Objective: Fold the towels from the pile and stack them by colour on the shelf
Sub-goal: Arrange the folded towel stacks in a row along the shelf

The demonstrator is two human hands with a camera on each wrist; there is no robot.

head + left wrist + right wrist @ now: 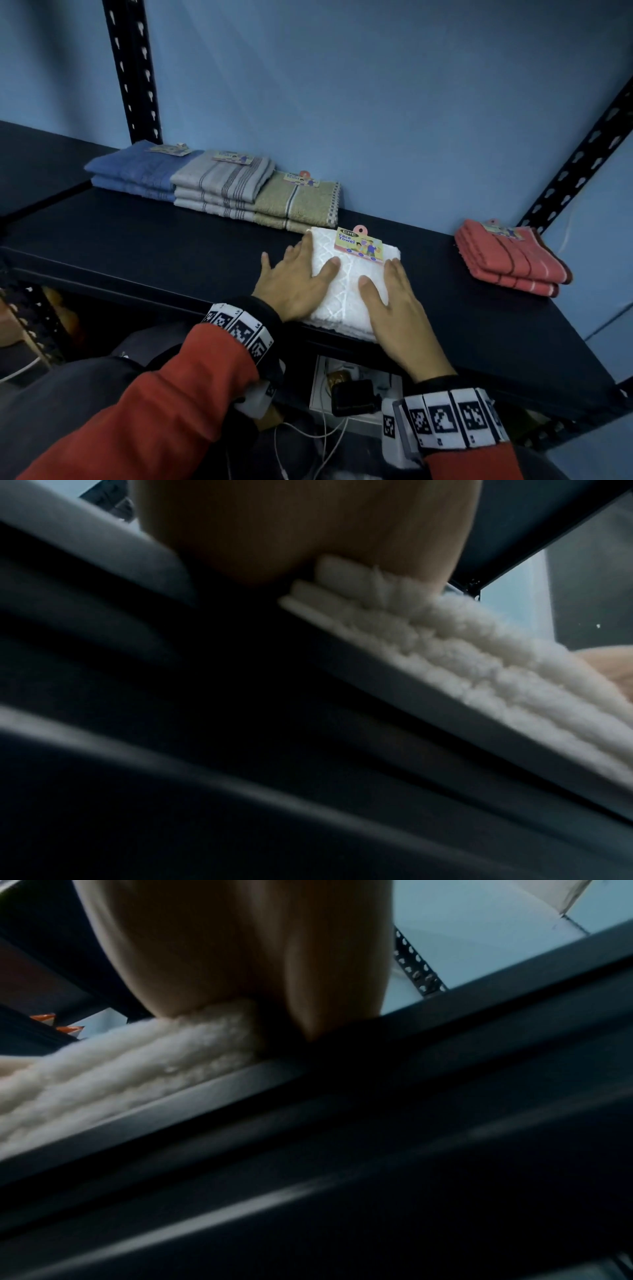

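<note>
The folded white towel (349, 274) is pressed flat by the left hand (291, 284) and right hand (394, 305), fingers straight, seemingly to square it beside the olive stack (298, 205).

Dark shelf (164, 246) against a blue wall, carrying folded towels. Along the back, side by side and touching: blue stack (132, 173), grey striped stack (219, 185), tan stack (298, 205). Toward the front edge, just beside the tan stack, a white towel (346, 294) under two flat palms. Well apart at the right end, red stack (510, 260).
</note>
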